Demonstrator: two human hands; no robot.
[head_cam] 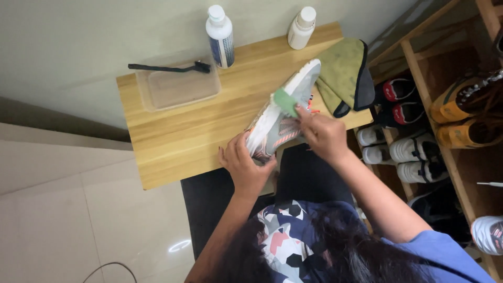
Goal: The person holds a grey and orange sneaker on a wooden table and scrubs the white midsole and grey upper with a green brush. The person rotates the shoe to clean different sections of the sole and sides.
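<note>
Sneaker [280, 118], grey and white with orange stripes, lies tilted over the tabletop's [173, 136] near edge, its long axis running diagonally: one end points up toward the far right corner, the other down into the left hand [243, 165], which grips it from below. Right hand [322, 133] pinches a green sponge [285, 100] against the shoe's side. At the far left corner sits a shallow clear tray [175, 89] with a black brush [167, 67] laid across its rim. Two white bottles [220, 36] stand at the far edge; a green cloth [343, 73] drapes the right edge.
</note>
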